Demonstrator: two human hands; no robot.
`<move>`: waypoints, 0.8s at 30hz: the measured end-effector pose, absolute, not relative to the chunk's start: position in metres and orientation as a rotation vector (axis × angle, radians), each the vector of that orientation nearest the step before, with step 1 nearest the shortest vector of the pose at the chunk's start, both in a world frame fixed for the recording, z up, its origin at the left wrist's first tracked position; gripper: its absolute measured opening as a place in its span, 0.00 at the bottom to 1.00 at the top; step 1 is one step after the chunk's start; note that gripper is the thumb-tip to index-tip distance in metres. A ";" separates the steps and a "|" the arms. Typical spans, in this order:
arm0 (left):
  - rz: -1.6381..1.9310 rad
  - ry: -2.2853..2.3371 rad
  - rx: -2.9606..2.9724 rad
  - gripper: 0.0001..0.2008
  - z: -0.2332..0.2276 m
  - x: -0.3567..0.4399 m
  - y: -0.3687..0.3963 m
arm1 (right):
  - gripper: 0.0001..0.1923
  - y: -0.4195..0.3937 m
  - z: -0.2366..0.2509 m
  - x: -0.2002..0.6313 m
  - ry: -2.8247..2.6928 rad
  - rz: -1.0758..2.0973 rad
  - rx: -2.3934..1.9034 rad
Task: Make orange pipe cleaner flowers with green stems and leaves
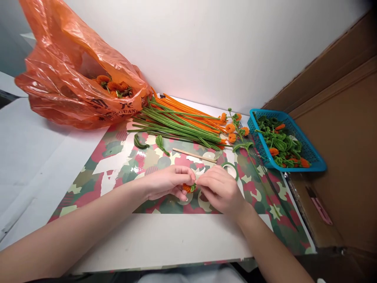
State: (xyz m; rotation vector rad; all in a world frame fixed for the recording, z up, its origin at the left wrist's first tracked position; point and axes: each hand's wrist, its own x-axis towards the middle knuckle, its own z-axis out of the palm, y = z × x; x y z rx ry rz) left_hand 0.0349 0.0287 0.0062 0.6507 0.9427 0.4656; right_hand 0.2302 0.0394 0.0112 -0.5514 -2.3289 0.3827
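fingers hide most of a small orange pompom, only a fuzzy sliver with a green bit showing between the hands. left hand curls shut on it, knuckles up; right hand pinches in from the other side, fingertips meeting the left's. both hover low over the camouflage mat on the desk. fuzzy green and orange stems lie behind, beside a crinkled orange plastic bag and a blue mesh basket
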 end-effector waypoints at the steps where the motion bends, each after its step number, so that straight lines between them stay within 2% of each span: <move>1: 0.476 0.949 0.672 0.05 0.007 0.035 0.028 | 0.10 0.039 0.011 0.230 -2.316 0.453 -0.599; 7: 0.573 0.993 0.861 0.06 0.014 0.040 0.026 | 0.06 0.032 0.018 0.228 -2.194 0.913 -0.918; 11: 0.647 1.069 1.164 0.04 0.014 0.040 0.023 | 0.04 0.030 0.020 0.226 -1.886 1.428 -1.201; 16: 0.798 1.119 1.731 0.02 0.012 0.037 0.021 | 0.12 0.035 0.014 0.224 -1.328 1.948 -1.292; 21: 0.860 1.097 2.081 0.03 0.010 0.033 0.021 | 0.18 0.037 0.007 0.219 -0.828 2.247 -1.249; 24: 0.881 1.132 2.069 0.04 0.009 0.032 0.021 | 0.16 0.036 0.004 0.217 -0.891 2.152 -1.237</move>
